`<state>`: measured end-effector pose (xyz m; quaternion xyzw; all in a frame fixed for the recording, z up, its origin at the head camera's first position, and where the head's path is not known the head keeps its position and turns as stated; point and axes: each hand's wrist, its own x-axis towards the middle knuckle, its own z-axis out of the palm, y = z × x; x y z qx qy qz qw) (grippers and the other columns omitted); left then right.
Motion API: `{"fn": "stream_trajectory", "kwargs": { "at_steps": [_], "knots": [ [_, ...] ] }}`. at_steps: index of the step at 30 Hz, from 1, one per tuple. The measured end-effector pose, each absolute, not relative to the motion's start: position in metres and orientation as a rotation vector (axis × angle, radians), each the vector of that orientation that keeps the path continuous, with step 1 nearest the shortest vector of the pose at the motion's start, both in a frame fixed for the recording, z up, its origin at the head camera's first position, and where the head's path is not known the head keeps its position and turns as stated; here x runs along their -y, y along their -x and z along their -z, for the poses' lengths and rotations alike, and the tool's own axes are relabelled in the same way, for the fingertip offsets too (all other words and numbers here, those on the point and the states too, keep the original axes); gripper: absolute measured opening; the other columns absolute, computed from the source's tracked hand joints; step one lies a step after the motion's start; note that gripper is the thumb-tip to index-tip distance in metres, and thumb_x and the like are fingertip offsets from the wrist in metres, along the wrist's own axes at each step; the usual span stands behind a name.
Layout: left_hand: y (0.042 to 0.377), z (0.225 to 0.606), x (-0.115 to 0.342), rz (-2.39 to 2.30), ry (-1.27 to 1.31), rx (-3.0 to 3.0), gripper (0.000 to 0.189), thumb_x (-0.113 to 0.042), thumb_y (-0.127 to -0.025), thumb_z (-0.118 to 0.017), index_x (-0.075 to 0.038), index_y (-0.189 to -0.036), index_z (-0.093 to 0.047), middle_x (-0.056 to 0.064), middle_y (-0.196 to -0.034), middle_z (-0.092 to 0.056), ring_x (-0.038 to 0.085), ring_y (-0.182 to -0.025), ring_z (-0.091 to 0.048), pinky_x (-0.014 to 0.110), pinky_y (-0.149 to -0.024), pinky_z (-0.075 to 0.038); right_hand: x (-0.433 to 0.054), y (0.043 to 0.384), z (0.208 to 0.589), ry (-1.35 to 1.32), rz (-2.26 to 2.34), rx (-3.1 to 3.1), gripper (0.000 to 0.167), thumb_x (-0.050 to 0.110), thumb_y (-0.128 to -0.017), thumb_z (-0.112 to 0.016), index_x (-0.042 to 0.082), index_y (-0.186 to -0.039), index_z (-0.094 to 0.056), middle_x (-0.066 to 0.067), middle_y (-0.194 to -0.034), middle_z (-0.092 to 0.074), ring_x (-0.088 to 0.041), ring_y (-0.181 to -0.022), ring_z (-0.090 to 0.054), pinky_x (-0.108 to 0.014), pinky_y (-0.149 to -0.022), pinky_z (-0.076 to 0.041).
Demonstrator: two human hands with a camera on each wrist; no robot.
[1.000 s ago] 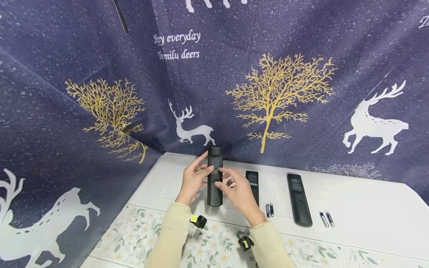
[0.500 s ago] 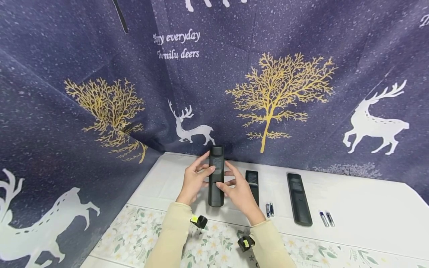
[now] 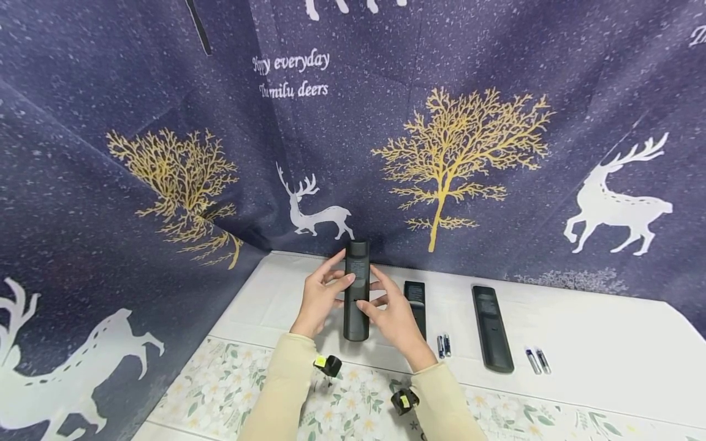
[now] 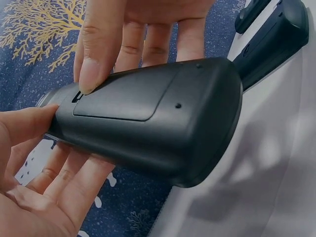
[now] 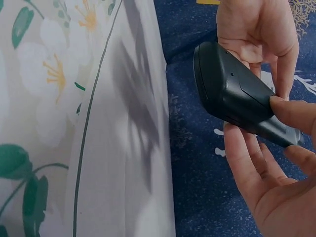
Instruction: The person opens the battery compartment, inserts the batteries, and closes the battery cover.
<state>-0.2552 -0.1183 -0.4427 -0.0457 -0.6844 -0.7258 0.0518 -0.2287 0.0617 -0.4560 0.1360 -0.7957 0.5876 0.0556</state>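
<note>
A black remote control (image 3: 356,324) is held up over the table, its back side facing me. My left hand (image 3: 317,300) grips it from the left, thumb on the back and fingers along the far side. From the right, my right hand (image 3: 394,318) holds it, with the fingers behind and at the edge. In the left wrist view, the right thumb (image 4: 92,74) presses at the small latch slot of the battery cover (image 4: 123,98), which sits flush in the back. The right wrist view shows the remote's end and both hands around it.
Two more black remotes, one (image 3: 416,297) partly behind my right hand and one (image 3: 492,331) farther right, lie on the white tabletop (image 3: 595,343). Beside them lie a pair of batteries (image 3: 444,346) and another pair (image 3: 537,361). A patterned blue cloth (image 3: 358,122) hangs behind.
The remote has shifted slightly right. My right index finger has moved off its back to its right edge, while the thumb stays at the latch. The left hand keeps its grip.
</note>
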Motion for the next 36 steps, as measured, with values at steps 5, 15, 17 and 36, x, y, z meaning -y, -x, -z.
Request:
{"fn": "stream_trajectory", "kwargs": {
  "at_steps": [5, 15, 17, 36],
  "knots": [
    [0.256, 0.444, 0.118, 2.203, 0.15, 2.084, 0.059, -0.015, -0.099, -0.078, -0.03, -0.154, -0.06, 0.015, -0.118, -0.067, 0.027, -0.1, -0.074, 0.042, -0.07, -0.064, -0.062, 0.23, 0.457, -0.418, -1.784, 2.408, 0.079, 0.009, -0.098, -0.079, 0.018, -0.165, -0.04, -0.016, -0.134, -0.061, -0.023, -0.092, -0.07, -0.033, -0.068, -0.062],
    [0.257, 0.448, 0.119, 2.179, 0.11, 2.154, 0.059, -0.015, -0.101, -0.075, -0.026, -0.156, -0.057, 0.016, -0.122, -0.068, 0.028, -0.103, -0.074, 0.046, -0.073, -0.064, -0.062, 0.232, 0.459, -0.392, -1.784, 2.445, 0.078, 0.009, -0.098, -0.078, 0.013, -0.165, -0.039, -0.018, -0.132, -0.061, -0.023, -0.091, -0.069, -0.034, -0.067, -0.062],
    [0.258, 0.45, 0.119, 2.153, 0.101, 2.175, 0.06, -0.014, -0.1, -0.075, -0.023, -0.157, -0.056, 0.016, -0.123, -0.069, 0.029, -0.102, -0.074, 0.046, -0.073, -0.064, -0.062, 0.232, 0.46, -0.387, -1.782, 2.467, 0.078, 0.008, -0.098, -0.078, 0.011, -0.165, -0.039, -0.019, -0.132, -0.061, -0.023, -0.09, -0.069, -0.035, -0.066, -0.062],
    [0.264, 0.472, 0.119, 2.115, -0.047, 2.233, 0.054, -0.002, -0.098, -0.073, -0.006, -0.15, -0.06, 0.023, -0.126, -0.069, 0.035, -0.1, -0.075, 0.046, -0.072, -0.065, -0.053, 0.234, 0.476, -0.371, -1.823, 2.649, 0.086, 0.0, -0.092, -0.08, -0.003, -0.163, -0.032, -0.023, -0.129, -0.059, -0.023, -0.087, -0.069, -0.038, -0.063, -0.061]
  ]
}}
